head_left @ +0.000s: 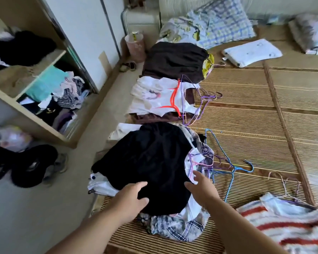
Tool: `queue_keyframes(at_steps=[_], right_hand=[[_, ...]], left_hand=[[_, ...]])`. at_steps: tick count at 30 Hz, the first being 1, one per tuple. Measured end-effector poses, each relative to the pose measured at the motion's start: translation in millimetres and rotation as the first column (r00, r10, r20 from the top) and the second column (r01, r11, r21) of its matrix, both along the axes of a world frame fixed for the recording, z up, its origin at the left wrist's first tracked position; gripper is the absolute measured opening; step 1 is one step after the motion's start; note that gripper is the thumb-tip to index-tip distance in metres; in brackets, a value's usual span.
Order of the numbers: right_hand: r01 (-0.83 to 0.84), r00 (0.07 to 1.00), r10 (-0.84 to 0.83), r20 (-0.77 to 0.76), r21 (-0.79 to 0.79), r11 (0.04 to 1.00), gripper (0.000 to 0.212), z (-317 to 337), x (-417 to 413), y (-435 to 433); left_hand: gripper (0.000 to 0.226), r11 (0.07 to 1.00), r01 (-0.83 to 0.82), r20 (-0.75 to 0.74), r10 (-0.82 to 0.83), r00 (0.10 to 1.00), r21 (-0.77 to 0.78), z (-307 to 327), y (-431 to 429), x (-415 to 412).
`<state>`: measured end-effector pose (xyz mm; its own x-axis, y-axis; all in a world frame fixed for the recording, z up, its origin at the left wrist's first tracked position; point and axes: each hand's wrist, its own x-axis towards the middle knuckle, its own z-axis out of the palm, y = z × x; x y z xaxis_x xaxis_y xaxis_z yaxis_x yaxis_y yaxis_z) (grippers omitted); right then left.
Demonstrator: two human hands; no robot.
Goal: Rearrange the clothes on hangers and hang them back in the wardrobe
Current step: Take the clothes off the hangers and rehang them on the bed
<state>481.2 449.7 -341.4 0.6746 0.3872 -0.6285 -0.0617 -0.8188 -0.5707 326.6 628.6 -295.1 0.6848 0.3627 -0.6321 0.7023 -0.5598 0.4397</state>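
Both hands were reaching out to the clothes. My left hand (130,197) lay loose and flat, with its fingers on the near edge of the black top (151,162). My right hand (200,187) had its fingers spread wide at the right edge of the top, near the neck hole. I could not tell if it touched the cloth. Neither hand was holding anything.

The black top lay flat on a pile of clothes (178,228) at the edge of the bed mat (255,125). I think it was soft, light and floppy. It would sag and fold if I lifted it by one spot. The best places to hold it looked like the two shoulders, one in each hand, so that a hanger could slide in at the neck. It would not break, but it could slip off a thin wire.

Just beside the pile, on the right, lay a blue hanger (232,170) with nothing on it. It looked thin and bendy. Some purple hangers (200,107) were tangled a bit farther away.

Past the pile was a white top (151,96) with an orange hanger (173,99) in it. Behind that lay a big brown piece of clothing (173,59). A top with red and white stripes (286,222) was near my right arm.

The wardrobe (37,121) stood open on the left, well apart from the pile, with clothes heaped on its shelves. A black hat (33,165) sat on the floor near it.
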Motion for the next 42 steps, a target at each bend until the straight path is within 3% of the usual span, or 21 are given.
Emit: queue_keyframes(at_steps=[3, 4, 6, 7, 12, 17, 20, 22, 24, 27, 32, 34, 37, 40, 42], right_hand=[[0.072, 0.994, -0.075, -0.074, -0.045, 0.996, 0.062, -34.2, 18.1, 20.1], [0.099, 0.990, -0.103, -0.092, -0.048, 0.994, 0.052, -46.2, 23.2, 24.9], [0.162, 0.980, -0.167, -0.108, -0.047, 0.986, 0.013, -69.6, 30.3, 34.5], [0.200, 0.972, -0.205, -0.113, -0.052, 0.978, 0.005, -81.2, 32.5, 38.9], [0.336, 0.939, -0.341, -0.046, -0.085, 0.938, 0.005, -128.0, 32.8, 60.3], [0.457, 0.888, -0.460, 0.014, -0.134, 0.879, 0.025, -145.7, 41.1, 67.9], [0.376, 0.925, -0.381, 0.011, -0.193, 0.906, 0.014, -144.3, 42.4, 67.9], [0.406, 0.913, -0.404, 0.050, -0.183, 0.895, 0.012, -134.4, 38.6, 68.4], [0.458, 0.889, -0.451, 0.081, -0.130, 0.879, 0.020, -119.5, 29.1, 68.5], [0.459, 0.887, -0.461, 0.010, -0.116, 0.881, 0.046, -94.2, 13.4, 69.3], [0.357, 0.934, -0.356, 0.036, -0.138, 0.924, 0.042, -82.5, 11.2, 71.6], [0.358, 0.934, -0.351, 0.074, -0.130, 0.925, 0.043, -97.6, 13.3, 77.3], [0.364, 0.928, -0.345, 0.137, -0.154, 0.918, 0.037, -129.2, 17.5, 84.4], [0.367, 0.912, -0.312, 0.266, -0.191, 0.911, 0.025, -153.4, 15.7, 87.5], [0.440, 0.867, -0.383, 0.319, -0.128, 0.889, 0.025, -162.0, 9.9, 87.6]], left_hand=[[0.057, 0.994, 0.036, -0.056, -0.042, 0.998, -0.099, -29.2, 22.2, 22.9], [0.057, 0.990, 0.046, -0.075, -0.056, 0.996, -0.132, -38.4, 27.4, 27.8], [0.057, 0.976, 0.038, -0.106, -0.062, 0.992, -0.216, -56.8, 36.3, 34.2], [0.057, 0.970, 0.043, -0.115, -0.072, 0.991, -0.238, -66.7, 39.6, 37.5], [0.057, 0.974, 0.139, -0.105, -0.159, 0.982, -0.181, -103.6, 53.4, 54.5], [0.055, 0.966, 0.227, -0.047, -0.234, 0.971, -0.126, -121.3, 68.0, 59.4], [0.054, 0.947, 0.310, -0.013, -0.312, 0.950, -0.085, -116.3, 79.7, 60.3], [0.052, 0.931, 0.363, 0.025, -0.362, 0.932, -0.040, -107.9, 91.0, 62.0], [0.052, 0.919, 0.395, 0.046, -0.394, 0.918, -0.006, -95.1, 101.1, 62.1], [0.050, 0.904, 0.426, 0.106, -0.428, 0.898, 0.043, -68.7, 108.4, 63.7], [0.053, 0.832, 0.514, 0.169, -0.548, 0.819, 0.208, -51.6, 112.7, 88.4], [0.057, 0.787, 0.527, 0.098, -0.581, 0.808, 0.321, -68.8, 117.8, 98.5], [0.071, 0.698, 0.526, -0.123, -0.541, 0.832, 0.486, -111.3, 131.3, 107.9], [0.080, 0.716, 0.476, -0.261, -0.398, 0.879, 0.511, -146.2, 151.5, 107.4], [0.080, 0.720, 0.484, -0.304, -0.378, 0.875, 0.497, -159.2, 164.0, 103.7]])
